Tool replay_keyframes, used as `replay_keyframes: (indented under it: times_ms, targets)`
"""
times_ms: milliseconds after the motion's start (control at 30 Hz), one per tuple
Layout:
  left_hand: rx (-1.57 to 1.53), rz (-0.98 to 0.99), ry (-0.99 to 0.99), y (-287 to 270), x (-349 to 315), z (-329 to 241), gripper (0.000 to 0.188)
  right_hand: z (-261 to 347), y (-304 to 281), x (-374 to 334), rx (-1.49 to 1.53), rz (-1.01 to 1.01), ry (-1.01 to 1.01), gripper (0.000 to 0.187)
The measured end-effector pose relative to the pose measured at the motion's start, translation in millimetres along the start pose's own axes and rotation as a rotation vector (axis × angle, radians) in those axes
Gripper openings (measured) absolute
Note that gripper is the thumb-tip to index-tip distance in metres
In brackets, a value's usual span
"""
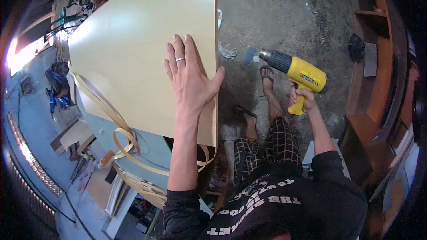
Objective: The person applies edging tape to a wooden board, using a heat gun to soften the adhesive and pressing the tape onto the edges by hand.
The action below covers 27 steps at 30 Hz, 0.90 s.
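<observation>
My left hand [189, 75] lies flat on a pale cream board [138, 40], fingers spread and thumb over its right edge. A ring sits on one finger. In my right hand [304, 98] is a yellow heat gun [308, 75], gripped by its handle. Its dark collar and metal nozzle point left toward the board's edge, with a gap between them. A long strip of cream edge banding [126, 144] curls from the board's left side, loops below it and runs to its near right corner.
Under the board is a light blue-grey surface [149, 140]. Brown wooden shelving [371, 120] lines the right side. My sandalled feet stand on the concrete floor [284, 22], which has scattered scraps. Boards, cables and tools clutter the left. An orange object [106, 158] lies near the strip.
</observation>
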<state>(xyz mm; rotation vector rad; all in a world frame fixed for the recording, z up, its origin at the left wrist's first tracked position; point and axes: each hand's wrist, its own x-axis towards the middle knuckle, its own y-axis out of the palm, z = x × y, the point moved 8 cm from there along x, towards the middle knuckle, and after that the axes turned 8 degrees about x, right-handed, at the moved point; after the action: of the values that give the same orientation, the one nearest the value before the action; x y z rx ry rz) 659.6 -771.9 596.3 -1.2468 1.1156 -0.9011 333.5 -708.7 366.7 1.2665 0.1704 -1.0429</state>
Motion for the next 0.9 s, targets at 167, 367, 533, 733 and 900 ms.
replay_keyframes:
  times_ms: [167,367,533,733,900]
  targets:
    - [0.015,0.065,0.036,5,6,-9,0.093,-4,-35,-6,-0.052,-0.068,0.024,0.035]
    - [0.052,0.126,0.077,6,9,-20,0.089,13,12,9,-0.032,0.025,-0.047,0.036]
    - [-0.077,0.147,0.073,0,-3,-9,0.083,55,70,40,-0.070,0.208,-0.136,0.033]
    - [-0.125,0.030,-0.068,5,-5,87,0.069,108,103,116,-0.123,0.194,-0.103,0.027]
    - [0.021,-0.087,-0.060,19,-26,125,0.065,150,125,150,-0.156,0.242,-0.169,0.031]
